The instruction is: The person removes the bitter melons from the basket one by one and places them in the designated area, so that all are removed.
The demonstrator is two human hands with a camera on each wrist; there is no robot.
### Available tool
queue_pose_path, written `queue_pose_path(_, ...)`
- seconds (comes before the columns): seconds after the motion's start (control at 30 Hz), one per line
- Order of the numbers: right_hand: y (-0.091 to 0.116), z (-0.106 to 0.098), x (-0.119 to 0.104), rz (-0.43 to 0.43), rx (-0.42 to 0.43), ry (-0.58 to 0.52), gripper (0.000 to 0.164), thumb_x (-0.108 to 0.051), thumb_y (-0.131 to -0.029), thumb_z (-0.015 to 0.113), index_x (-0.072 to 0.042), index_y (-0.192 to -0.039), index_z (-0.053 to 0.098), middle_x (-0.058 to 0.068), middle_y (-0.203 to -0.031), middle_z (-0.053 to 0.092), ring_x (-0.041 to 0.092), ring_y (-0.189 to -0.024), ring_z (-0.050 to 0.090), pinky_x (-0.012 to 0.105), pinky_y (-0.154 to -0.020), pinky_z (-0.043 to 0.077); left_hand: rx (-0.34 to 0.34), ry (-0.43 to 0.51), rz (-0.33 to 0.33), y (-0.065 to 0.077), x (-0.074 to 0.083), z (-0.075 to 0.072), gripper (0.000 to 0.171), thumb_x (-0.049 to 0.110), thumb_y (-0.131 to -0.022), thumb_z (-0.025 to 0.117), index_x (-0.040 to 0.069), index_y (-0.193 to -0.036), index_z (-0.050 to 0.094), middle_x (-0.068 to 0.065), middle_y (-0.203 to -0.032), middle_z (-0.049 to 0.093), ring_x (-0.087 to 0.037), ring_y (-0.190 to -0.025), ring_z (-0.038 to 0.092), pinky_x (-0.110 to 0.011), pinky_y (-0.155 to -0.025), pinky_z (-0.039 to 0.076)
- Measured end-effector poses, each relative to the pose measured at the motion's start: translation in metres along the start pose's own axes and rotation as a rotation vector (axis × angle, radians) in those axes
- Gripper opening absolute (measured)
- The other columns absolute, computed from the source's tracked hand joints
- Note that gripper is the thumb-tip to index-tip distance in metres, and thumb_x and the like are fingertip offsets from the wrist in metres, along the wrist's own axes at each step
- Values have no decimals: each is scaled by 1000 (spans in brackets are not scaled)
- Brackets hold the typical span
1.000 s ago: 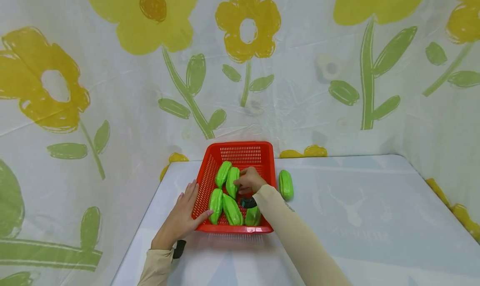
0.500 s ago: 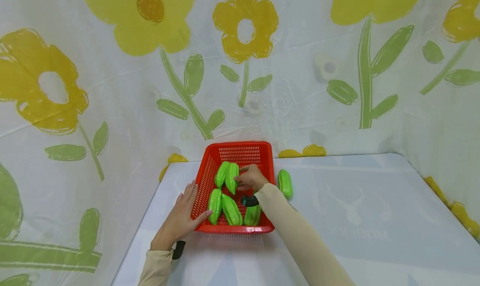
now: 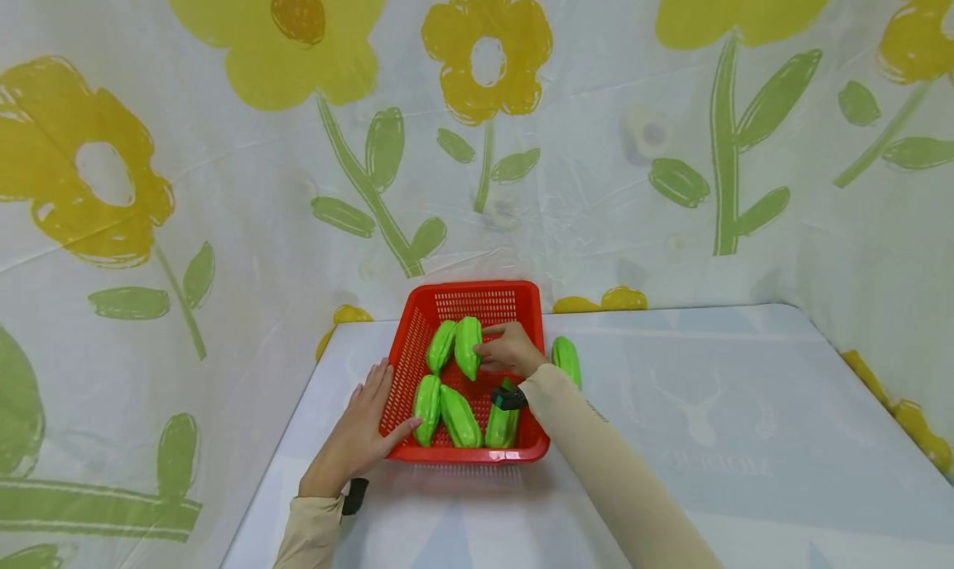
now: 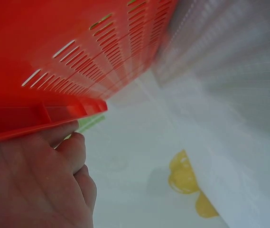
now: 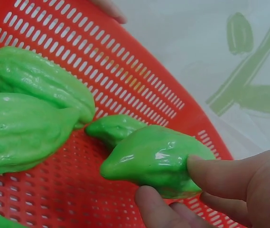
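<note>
In the head view, the right hand (image 3: 510,349) pinches a glossy green bitter melon (image 3: 468,348) over the red basket (image 3: 540,337). The right wrist view shows thumb and fingers at one end of this melon (image 5: 153,164), its pointed end facing away from the hand. Another bitter melon (image 3: 441,347) lies just left of it. Along the basket's front lie a left melon (image 3: 427,410), a middle melon (image 3: 460,418) and a right melon (image 3: 502,424), partly under the right wrist. The left hand (image 3: 358,436) rests with extended fingers along the basket's left rim, thumb over the front corner.
One more bitter melon (image 3: 566,360) lies on the pale table (image 3: 708,436) right of the basket, partly hidden by the right sleeve. A flower-printed curtain (image 3: 581,180) stands close behind the table and along its left side.
The right hand has shifted slightly to the right and away, carrying the pinched melon apart from its neighbour. More of the front right melon shows. The left hand has stayed in place.
</note>
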State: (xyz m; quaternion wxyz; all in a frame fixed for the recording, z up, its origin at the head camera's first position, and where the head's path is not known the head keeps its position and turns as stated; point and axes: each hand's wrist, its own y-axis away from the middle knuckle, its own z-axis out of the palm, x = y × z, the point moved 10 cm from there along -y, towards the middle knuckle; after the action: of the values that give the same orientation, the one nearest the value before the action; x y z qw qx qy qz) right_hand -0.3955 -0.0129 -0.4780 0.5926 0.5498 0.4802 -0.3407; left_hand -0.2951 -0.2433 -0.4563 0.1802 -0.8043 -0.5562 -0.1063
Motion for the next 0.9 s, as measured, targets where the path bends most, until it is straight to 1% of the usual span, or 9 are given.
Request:
queue_pose_path(0.2,6,-5,-7,-37,-20,-8,57,-4,-96,70,3,-149,50,28,-130,67,39,-114,72,52,-99,58,-3,-3,-1,-1,0,1,100,59,-94,62,-3,-163,22,-20,-173,20,-41,-161,18,-64,-128,20)
queue_pose_path(0.47,13,-10,-14,-65,-47,-23,56,-5,-98,69,5,-149,50,29,-135,65,39,-113,73,53,-101,56,8,4,7,0,1,-1,100,57,-94,63,-3,-163,22,-21,-172,20,-42,-160,19,-65,-128,21)
queue_pose_path(0.73,23,-17,-24,-73,-57,-37,55,-6,-99,68,4,-150,49,31,-141,59,38,-113,74,48,-96,60,12,13,11,2,2,-1,100,56,-94,63,-5,-162,22,-22,-172,21,-43,-160,19,-66,-127,20)
queue_pose_path(0.9,26,-24,-29,-88,-67,-43,56,-8,-100,67,4,-151,47,30,-140,61,34,-110,75,51,-102,56,16,13,15,2,2,-3,100,55,-94,64,-5,-162,22,-22,-172,21,-43,-160,19,-66,-127,21)
